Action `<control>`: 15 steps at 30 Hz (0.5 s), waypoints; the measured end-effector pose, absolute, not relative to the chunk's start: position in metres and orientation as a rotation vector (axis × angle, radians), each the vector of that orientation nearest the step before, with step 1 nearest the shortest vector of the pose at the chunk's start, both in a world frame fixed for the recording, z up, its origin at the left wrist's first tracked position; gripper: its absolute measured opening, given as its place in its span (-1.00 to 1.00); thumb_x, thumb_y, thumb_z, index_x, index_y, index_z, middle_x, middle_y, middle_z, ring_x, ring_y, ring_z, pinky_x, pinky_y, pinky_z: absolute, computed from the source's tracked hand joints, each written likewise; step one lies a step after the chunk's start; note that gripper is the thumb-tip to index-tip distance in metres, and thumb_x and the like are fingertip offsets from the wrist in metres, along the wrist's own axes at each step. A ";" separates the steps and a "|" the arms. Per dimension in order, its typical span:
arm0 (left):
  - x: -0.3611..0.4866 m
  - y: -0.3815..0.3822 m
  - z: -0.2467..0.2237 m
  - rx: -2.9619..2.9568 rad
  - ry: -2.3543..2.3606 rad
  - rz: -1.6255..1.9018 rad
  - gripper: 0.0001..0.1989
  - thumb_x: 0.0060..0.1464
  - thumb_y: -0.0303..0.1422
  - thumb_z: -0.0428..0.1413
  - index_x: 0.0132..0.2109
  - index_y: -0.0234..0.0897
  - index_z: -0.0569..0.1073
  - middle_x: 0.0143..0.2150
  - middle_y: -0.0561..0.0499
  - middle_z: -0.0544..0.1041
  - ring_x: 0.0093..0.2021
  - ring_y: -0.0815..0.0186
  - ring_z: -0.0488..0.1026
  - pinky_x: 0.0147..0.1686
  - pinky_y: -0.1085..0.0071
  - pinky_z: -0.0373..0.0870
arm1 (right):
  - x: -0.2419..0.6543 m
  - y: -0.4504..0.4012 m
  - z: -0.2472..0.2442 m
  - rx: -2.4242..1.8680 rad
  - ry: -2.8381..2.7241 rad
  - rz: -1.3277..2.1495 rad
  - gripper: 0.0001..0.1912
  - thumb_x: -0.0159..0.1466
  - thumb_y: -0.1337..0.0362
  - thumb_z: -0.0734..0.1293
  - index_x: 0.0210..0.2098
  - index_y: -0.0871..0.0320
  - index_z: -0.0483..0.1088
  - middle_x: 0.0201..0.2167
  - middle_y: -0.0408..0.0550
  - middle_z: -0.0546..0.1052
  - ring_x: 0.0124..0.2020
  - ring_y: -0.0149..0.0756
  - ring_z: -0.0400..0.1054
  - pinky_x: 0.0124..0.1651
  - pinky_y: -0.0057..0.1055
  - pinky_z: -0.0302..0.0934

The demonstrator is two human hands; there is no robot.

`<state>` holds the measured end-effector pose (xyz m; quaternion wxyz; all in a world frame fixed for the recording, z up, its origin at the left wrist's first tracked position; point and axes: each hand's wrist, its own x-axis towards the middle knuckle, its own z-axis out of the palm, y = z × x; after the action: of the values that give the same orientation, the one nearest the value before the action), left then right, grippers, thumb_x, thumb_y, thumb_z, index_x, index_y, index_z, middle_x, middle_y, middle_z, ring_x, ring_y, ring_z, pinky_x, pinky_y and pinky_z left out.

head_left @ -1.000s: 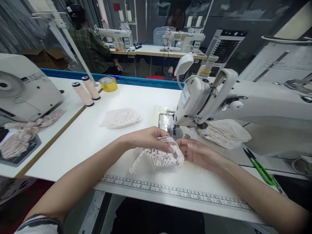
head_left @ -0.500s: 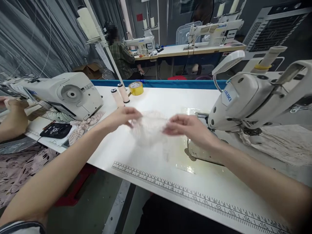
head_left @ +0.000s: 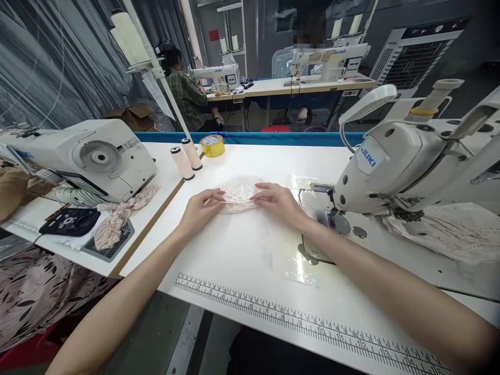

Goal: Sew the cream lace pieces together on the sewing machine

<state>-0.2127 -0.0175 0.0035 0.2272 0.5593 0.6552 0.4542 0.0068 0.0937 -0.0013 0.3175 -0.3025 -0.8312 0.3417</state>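
Observation:
A small piece of pale pink lace fabric (head_left: pixel 239 194) lies low over the white table (head_left: pixel 234 250), spread between my hands. My left hand (head_left: pixel 203 208) pinches its left edge between thumb and fingers. At its right edge my right hand (head_left: pixel 276 200) is closed on the fabric in the same way. The near edge of the lace looks folded into a straight band. To the right of my right hand stands a white sewing machine (head_left: pixel 375 161), with its metal needle plate beside my forearm.
Two pale thread cones (head_left: pixel 182 163) and a yellow tape roll (head_left: pixel 213 146) stand at the back left. Another sewing machine (head_left: pixel 113 156), a black pouch (head_left: pixel 70 222) and lace (head_left: pixel 109 229) are farther left. Gathered fabric (head_left: pixel 461 229) lies right. A person (head_left: pixel 183 94) sits beyond.
The blurred lace has settled into a flatter, spread shape between my hands. My left hand has come slightly lower. The whole view has shifted, showing more of the left table.

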 end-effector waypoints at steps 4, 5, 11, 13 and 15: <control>-0.208 -0.023 0.008 1.573 1.825 1.175 -0.86 -0.02 -0.23 0.22 -0.35 -0.19 0.50 0.03 -0.05 0.55 0.22 0.14 0.34 0.20 0.18 0.22 | 0.010 0.090 -0.003 -0.824 -2.254 0.870 -0.79 0.23 0.40 0.36 -0.21 0.03 0.60 0.12 0.03 0.45 0.14 -0.12 0.32 0.15 -0.16 0.23; -0.207 -0.023 0.009 1.584 1.834 1.145 -0.84 -0.03 -0.21 0.22 -0.36 -0.19 0.50 0.02 -0.05 0.55 0.21 0.13 0.35 0.20 0.17 0.23 | 0.012 0.090 -0.003 -0.826 -2.277 0.861 -0.79 0.23 0.39 0.36 -0.20 0.03 0.60 0.13 0.04 0.44 0.18 -0.10 0.28 0.17 -0.14 0.21; -0.203 -0.018 0.016 1.689 1.954 1.021 -0.69 0.07 -0.06 0.10 -0.42 -0.20 0.48 0.05 -0.07 0.54 0.15 0.07 0.39 0.16 0.13 0.25 | 0.022 0.084 0.000 -0.820 -2.463 0.774 -0.54 0.22 0.28 0.39 0.13 0.05 0.43 0.27 0.13 0.29 0.37 0.07 -0.07 0.31 0.06 -0.02; -0.202 -0.008 0.016 1.749 1.992 1.027 -0.68 0.06 -0.04 0.09 -0.31 -0.20 0.48 0.09 -0.11 0.50 0.12 0.04 0.40 0.14 0.10 0.27 | 0.023 0.080 0.001 -0.841 -2.516 0.715 -0.36 0.21 0.15 0.42 0.25 0.09 0.28 0.32 0.18 0.19 0.37 0.12 -0.07 0.34 0.12 -0.14; -0.201 0.010 0.013 1.858 1.979 0.998 -0.62 0.04 -0.02 0.10 -0.13 -0.20 0.49 0.17 -0.13 0.43 0.17 0.01 0.35 0.17 0.06 0.24 | 0.024 0.076 0.003 -0.870 -2.559 0.643 -0.32 0.24 0.04 0.38 0.28 0.13 0.23 0.31 0.19 0.21 0.37 0.10 -0.06 0.37 0.09 -0.22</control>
<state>-0.2009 0.0096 0.0129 0.1241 0.6374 0.6790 0.3425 0.0237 0.0764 0.0027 0.1807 -0.3078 -0.9059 0.2278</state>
